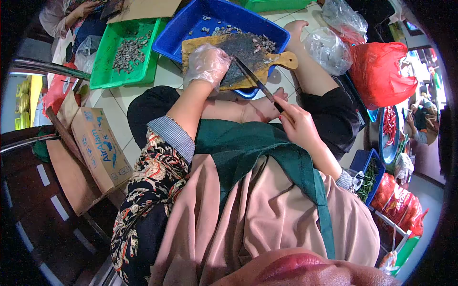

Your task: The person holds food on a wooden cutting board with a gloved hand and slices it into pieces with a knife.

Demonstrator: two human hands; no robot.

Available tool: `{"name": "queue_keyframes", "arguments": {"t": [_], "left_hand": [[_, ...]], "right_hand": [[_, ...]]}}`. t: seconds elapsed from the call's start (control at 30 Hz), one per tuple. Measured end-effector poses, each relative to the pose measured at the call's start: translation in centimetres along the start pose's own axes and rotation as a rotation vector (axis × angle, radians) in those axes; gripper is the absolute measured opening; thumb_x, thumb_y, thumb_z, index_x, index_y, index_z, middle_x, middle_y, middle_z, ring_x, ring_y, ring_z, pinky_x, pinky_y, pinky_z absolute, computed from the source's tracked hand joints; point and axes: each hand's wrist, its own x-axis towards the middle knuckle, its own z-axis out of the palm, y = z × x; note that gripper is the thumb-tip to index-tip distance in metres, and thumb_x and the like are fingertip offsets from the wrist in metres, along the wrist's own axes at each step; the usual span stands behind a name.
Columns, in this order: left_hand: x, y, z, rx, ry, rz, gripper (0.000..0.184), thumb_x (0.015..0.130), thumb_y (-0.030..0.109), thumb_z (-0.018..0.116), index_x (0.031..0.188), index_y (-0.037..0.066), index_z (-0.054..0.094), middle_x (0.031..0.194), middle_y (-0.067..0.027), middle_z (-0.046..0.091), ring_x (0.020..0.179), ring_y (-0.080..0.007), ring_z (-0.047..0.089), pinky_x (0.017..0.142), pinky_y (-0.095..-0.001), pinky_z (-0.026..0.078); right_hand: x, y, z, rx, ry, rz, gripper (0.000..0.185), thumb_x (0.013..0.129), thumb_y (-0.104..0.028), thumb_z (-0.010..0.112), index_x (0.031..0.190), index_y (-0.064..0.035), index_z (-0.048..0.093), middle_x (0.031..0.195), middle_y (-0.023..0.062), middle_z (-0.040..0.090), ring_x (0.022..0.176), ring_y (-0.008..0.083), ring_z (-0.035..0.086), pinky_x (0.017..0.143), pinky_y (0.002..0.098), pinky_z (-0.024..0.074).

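My right hand [296, 123], bare, is wrapped round the handle of a long dark knife [255, 80]. The knife slants up and left, its tip beside my left hand [206, 64]. That hand wears a clear plastic glove, its fingers curled shut over the wooden cutting board [282, 60]; whatever they hold is hidden. The board has a dark-stained middle and a rounded handle at the right, and it lies across the blue basin [164, 37]. Small grey and whitish cut pieces [262, 44] lie at the board's far edge and in the basin.
A green tray [101, 71] with greyish cut pieces stands left of the basin. Beyond it, another person's hand [85, 8] shows. A red plastic bag [381, 76] and clear bags [327, 47] sit to the right. A cardboard box [102, 148] stands at the left.
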Motion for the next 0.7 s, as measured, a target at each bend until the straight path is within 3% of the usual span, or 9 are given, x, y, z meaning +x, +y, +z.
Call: {"name": "queue_keyframes", "arguments": {"t": [0.1, 0.2, 0.4, 0.5, 0.7], "left_hand": [[0.2, -0.2, 0.9, -0.008, 0.023, -0.008, 0.022, 0.086, 0.035, 0.071, 0.093, 0.018, 0.083, 0.098, -0.0136, 0.075, 0.101, -0.033, 0.069, 0.093, -0.0458, 0.053], [0.3, -0.5, 1.5, 0.02, 0.064, 0.012, 0.022, 0.085, 0.035, 0.07, 0.092, 0.019, 0.083, 0.096, -0.0131, 0.075, 0.1, -0.0328, 0.07, 0.092, -0.0453, 0.054], [0.3, -0.4, 1.4, 0.012, 0.053, 0.024, 0.022, 0.086, 0.034, 0.068, 0.093, 0.019, 0.083, 0.098, -0.0134, 0.075, 0.099, -0.0329, 0.07, 0.091, -0.0455, 0.054], [0.2, -0.5, 1.3, 0.022, 0.063, 0.047, 0.022, 0.086, 0.033, 0.068, 0.094, 0.019, 0.083, 0.1, -0.0141, 0.075, 0.099, -0.0334, 0.07, 0.091, -0.0454, 0.054], [0.1, -1.7, -0.1, -0.111, -0.005, 0.019, 0.024, 0.088, 0.031, 0.068, 0.101, 0.019, 0.082, 0.106, -0.0134, 0.075, 0.104, -0.0329, 0.07, 0.095, -0.0429, 0.054]], "right_hand": [[0.0, 0.2, 0.4, -0.007, 0.006, -0.023, 0.054, 0.088, 0.004, 0.062, 0.14, -0.0072, 0.06, 0.089, 0.0233, 0.066, 0.083, 0.0396, 0.067, 0.08, 0.0446, 0.0543], [0.1, 0.9, 1.0, -0.011, 0.028, -0.06, 0.058, 0.088, 0.003, 0.063, 0.144, -0.0113, 0.058, 0.083, 0.019, 0.062, 0.074, 0.0321, 0.063, 0.073, 0.039, 0.0522], [1.9, 1.1, 2.1, 0.025, 0.038, -0.067, 0.057, 0.09, 0.005, 0.06, 0.145, -0.0114, 0.059, 0.083, 0.0189, 0.063, 0.072, 0.0308, 0.064, 0.072, 0.0383, 0.0527], [2.9, 0.5, 1.0, 0.127, -0.064, 0.124, 0.055, 0.088, 0.003, 0.06, 0.142, -0.0092, 0.06, 0.094, 0.0272, 0.068, 0.088, 0.0414, 0.068, 0.083, 0.0444, 0.0536], [2.2, -0.4, -0.3, 0.073, 0.008, 0.103, 0.055, 0.089, 0.002, 0.06, 0.142, -0.0096, 0.06, 0.096, 0.0247, 0.069, 0.086, 0.0381, 0.068, 0.083, 0.0439, 0.0536]]}}
